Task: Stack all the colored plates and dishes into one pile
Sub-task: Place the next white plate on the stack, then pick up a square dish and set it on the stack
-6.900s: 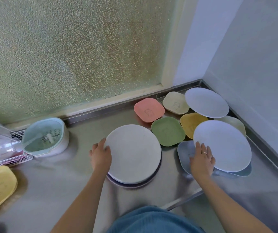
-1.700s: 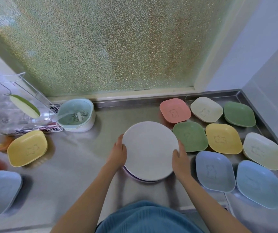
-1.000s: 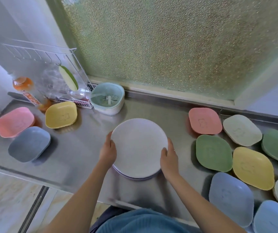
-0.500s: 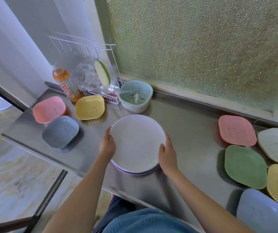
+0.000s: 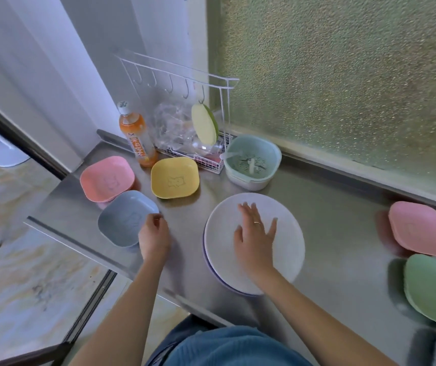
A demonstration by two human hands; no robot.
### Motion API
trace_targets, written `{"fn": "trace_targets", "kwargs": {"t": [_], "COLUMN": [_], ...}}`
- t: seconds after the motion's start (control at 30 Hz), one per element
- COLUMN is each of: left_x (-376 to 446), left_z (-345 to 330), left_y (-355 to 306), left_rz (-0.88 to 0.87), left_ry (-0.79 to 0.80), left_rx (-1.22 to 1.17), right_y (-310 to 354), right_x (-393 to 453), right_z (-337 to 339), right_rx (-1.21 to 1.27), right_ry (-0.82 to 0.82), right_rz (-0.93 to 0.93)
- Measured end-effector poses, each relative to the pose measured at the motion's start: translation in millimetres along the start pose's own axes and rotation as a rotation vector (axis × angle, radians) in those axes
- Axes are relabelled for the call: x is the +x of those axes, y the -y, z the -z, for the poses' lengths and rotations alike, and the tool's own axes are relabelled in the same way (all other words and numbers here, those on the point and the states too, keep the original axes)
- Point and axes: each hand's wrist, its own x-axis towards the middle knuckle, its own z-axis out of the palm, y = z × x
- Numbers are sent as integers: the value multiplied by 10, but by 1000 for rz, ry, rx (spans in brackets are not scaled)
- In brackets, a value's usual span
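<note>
The right hand (image 5: 254, 235) lies flat with fingers spread on the pile of round plates (image 5: 288, 233) in the middle of the counter (image 5: 338, 207). The left hand (image 5: 154, 237) curls its fingers on the blue dish (image 5: 124, 219) rim, just left.

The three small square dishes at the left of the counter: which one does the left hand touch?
The grey-blue dish, nearest the counter's front edge. The left hand holds its right rim; the pink dish and yellow dish lie untouched behind it.
</note>
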Motion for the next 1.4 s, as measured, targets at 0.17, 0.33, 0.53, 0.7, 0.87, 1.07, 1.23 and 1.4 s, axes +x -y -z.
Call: {"fn": "trace_targets", "kwargs": {"t": [0.17, 0.33, 0.53, 0.7, 0.87, 1.07, 1.23, 1.4], "left_x": [423, 707, 945, 885, 758, 719, 708, 414], "left_z": [389, 645, 753, 788, 715, 656, 393, 35], "left_y": [147, 288, 508, 508, 370, 115, -342, -705], "left_rz": [-41, 225, 290, 213, 137, -15, -287, -480], "left_ry": [-116, -207, -69, -212, -205, -145, 188, 579], "left_rx": [202, 223, 65, 52, -116, -142, -193, 100], "right_y": [624, 1106, 1439, 1501, 1523, 1384, 1005, 331], "right_x": [340, 603, 633, 642, 691, 833, 869, 658], "right_z": [-281, -524, -829, -915, -928, -640, -140, 249], "right_rx": [-54, -204, -386, -383, -268, 129, 263, 167], "right_ry": [68, 202, 294, 270, 234, 8, -151, -273], "right_rz": [244, 324, 391, 428, 336, 93, 14, -138]}}
